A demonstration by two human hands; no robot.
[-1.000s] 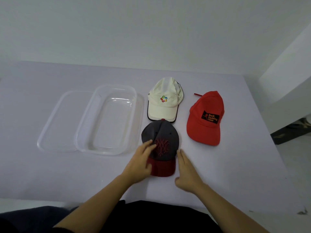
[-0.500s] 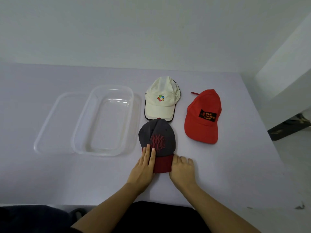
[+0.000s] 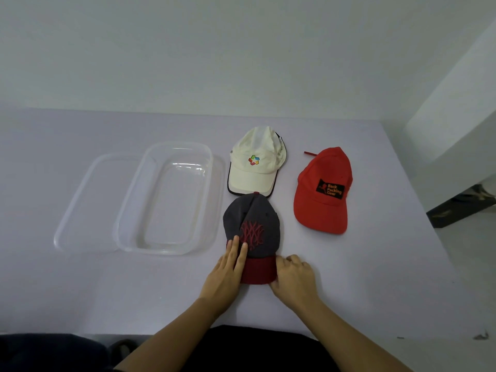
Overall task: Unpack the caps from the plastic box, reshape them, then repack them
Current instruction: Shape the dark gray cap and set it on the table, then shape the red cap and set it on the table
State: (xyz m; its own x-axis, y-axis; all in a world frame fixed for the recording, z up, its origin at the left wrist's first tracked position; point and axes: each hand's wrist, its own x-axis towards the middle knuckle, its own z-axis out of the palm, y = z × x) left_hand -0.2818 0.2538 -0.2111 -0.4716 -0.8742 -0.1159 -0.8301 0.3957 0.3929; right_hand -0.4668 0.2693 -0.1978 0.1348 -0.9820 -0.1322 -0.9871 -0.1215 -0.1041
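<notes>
A dark grey cap [image 3: 252, 218] with a maroon brim and red stitched logo lies on the table near me. My left hand [image 3: 228, 275] rests on the left side of its brim, fingers straight and reaching onto the crown. My right hand [image 3: 294, 277] curls around the brim's right edge. The brim looks squeezed narrow between them. Behind it lies a white cap [image 3: 255, 167], whose brim touches the grey crown. A red cap [image 3: 322, 194] with a black patch lies to the right. The clear plastic box [image 3: 126, 210] stands empty at the left.
The box's clear lid [image 3: 80, 197] lies partly under the box on its left. The lilac table [image 3: 389, 264] ends at the right, where the floor and a dark object [image 3: 461, 208] show. A white wall runs behind the table.
Both hands slid back from the grey cap's crown to its brim. My right hand's fingers curled around the brim's right edge, and the brim narrowed.
</notes>
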